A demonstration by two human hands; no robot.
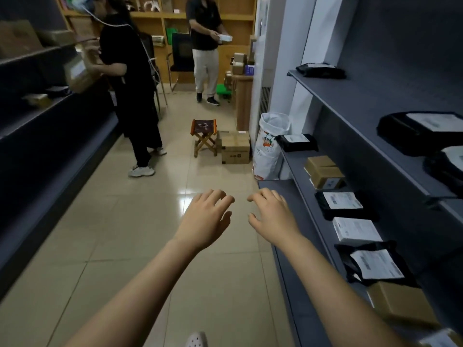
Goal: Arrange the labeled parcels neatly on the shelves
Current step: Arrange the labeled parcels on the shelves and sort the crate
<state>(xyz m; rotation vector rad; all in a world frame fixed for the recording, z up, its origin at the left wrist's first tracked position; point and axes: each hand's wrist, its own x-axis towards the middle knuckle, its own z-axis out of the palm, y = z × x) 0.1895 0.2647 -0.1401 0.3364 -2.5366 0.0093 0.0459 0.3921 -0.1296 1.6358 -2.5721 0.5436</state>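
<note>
Both hands out front and empty; the left hand (208,216) and the right hand (273,216) hang side by side over the glossy beige floor tiles (112,246), fingers loosely bent, gripping nothing, touching no parcel; my read is that they are between parcels, held ready for a fresh one.

The task's goods sit to the right; the middle grey shelf board (298,166) carries a row running away from us: a brown cardboard box nearest (400,301), then a crumpled black plastic mailer bag (375,264), a flat white parcel (355,229), a smooth black mailer bag (343,204), a pair of small brown boxes (324,172), and a far black bag (297,142) at the end; labels face up where they show, presumably so they can be read at a glance; spacing looks fairly even, though the crumpled bag sits a little askew.

The upper grey shelf board (350,101) holds a small black bag (320,70) and a large black bag (421,131), well apart.

Likely supply ahead: a white woven sack (270,146) stands open at the shelf's far end; a brown taped carton (235,146) sits on the floor just beside a wooden folding stool (204,136); reaching either calls for a few steps forward.
</note>
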